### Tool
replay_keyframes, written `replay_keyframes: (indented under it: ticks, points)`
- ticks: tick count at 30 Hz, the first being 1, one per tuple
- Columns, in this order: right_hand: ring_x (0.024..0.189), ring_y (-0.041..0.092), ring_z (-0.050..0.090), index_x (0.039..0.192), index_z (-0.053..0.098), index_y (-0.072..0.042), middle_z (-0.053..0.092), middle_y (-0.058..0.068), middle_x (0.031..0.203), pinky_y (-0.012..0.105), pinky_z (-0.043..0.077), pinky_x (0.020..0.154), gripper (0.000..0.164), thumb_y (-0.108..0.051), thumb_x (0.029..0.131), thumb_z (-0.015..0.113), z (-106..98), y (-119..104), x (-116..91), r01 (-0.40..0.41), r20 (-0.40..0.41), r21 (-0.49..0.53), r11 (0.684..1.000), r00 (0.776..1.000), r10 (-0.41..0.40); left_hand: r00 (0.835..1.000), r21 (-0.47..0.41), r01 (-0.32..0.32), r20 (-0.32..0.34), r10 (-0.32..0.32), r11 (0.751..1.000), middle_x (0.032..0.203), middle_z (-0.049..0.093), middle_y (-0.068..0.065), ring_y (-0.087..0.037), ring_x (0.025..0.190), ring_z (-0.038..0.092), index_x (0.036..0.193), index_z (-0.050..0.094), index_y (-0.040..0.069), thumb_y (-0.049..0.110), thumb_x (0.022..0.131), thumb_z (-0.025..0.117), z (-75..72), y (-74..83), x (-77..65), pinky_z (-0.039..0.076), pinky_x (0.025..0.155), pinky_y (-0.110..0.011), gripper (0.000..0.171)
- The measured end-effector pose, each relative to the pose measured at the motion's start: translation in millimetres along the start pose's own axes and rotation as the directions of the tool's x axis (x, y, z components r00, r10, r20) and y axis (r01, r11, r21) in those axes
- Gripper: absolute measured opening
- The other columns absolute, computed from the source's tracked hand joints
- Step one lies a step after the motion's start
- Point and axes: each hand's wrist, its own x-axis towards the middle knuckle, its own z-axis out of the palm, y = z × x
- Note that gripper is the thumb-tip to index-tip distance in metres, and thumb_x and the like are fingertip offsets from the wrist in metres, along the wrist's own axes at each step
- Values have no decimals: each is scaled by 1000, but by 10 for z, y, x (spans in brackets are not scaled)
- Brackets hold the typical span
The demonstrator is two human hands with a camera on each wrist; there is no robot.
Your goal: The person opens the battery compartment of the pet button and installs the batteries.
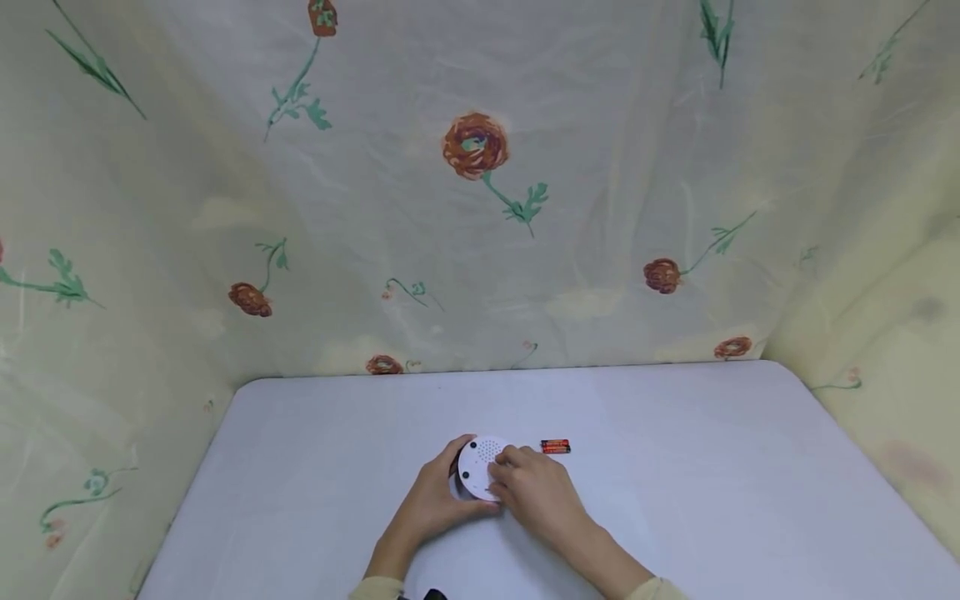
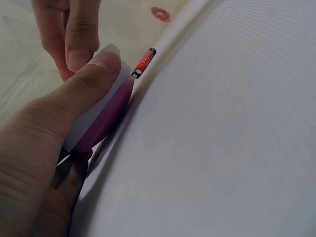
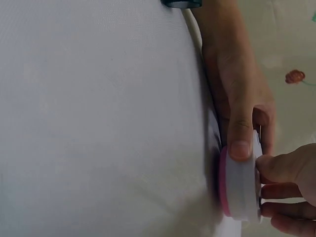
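Note:
A round white device (image 1: 480, 468) with small holes and dark round feet on its face is in my left hand (image 1: 438, 500). The thumb lies along its near rim and the fingers reach round the far side. In the left wrist view the device (image 2: 106, 106) stands tilted on edge and shows a pink-purple side. My right hand (image 1: 536, 492) has its thumb and fingertips against the white face. The right wrist view shows these fingertips (image 3: 269, 207) along the device (image 3: 241, 182); whether they pinch a part there is hidden.
Two red-and-black batteries (image 1: 555, 447) lie side by side on the white table (image 1: 337, 433), just beyond my right hand. A flower-patterned cloth (image 1: 577, 208) hangs behind the table and at both sides. A dark object (image 1: 435, 594) shows at the bottom edge near my left wrist.

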Motion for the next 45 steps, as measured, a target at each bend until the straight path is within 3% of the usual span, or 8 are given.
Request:
replay_keyframes:
  ticks: [5,9,16,22,26,31,36,45]
  points:
    - [65,11,60,81,72,-18,64,-6,81,26,46,45,12,-24,73,78,-38,-13,69,78,14,-89,993,997,-77,1000,11,8,-3,-8,1000,137,53,-2,-16,127,49,141,39,18,59,57,81,-13,-9,-6,42,105,-41,102]
    - [61,12,60,79,72,-17,64,-4,79,25,45,42,11,-25,74,77,-42,-19,103,115,39,-132,984,993,-111,1000,4,14,-2,-14,1000,137,53,-1,-15,127,49,141,39,20,58,58,81,-11,-21,-13,42,105,-41,101]
    - [53,12,56,74,70,-14,59,-1,71,27,43,40,14,-27,76,75,-56,-14,125,183,77,-215,959,982,-170,999,15,-35,-7,35,999,135,55,-3,-19,125,52,141,39,16,56,61,81,-2,-19,-3,44,103,-42,99]
    - [52,10,53,78,68,-10,57,-1,67,27,42,40,12,-19,73,74,-87,-7,179,323,118,-251,913,946,-302,999,17,-34,-23,34,999,134,56,-4,-20,124,53,140,41,16,46,62,85,-12,-14,7,44,102,-43,95]
    - [51,9,52,80,67,-10,58,-1,68,26,43,41,11,-19,75,73,-113,10,216,402,161,-270,875,915,-371,1000,36,-24,11,24,999,140,49,-10,-23,129,48,146,30,13,33,67,84,-7,-2,22,39,107,-45,98]
    - [50,7,50,77,67,-12,58,-2,67,24,44,42,8,-18,77,72,-115,37,240,475,209,-279,835,878,-430,999,101,-18,47,13,995,138,47,-9,-21,127,48,149,23,12,34,69,82,7,14,15,39,108,-44,102]
    - [50,9,50,79,68,-13,59,-2,68,25,44,42,12,-25,78,72,-132,51,286,471,249,-273,839,877,-411,999,99,-37,-6,37,994,131,52,-5,-20,122,51,145,34,13,36,68,83,9,20,7,42,104,-44,94]
    - [51,9,49,80,70,-13,59,-1,69,24,43,42,11,-23,77,74,-152,32,316,449,282,-224,865,879,-383,999,83,-34,-28,37,996,132,52,-4,-20,122,52,144,37,14,41,66,84,18,14,-1,43,103,-44,95]
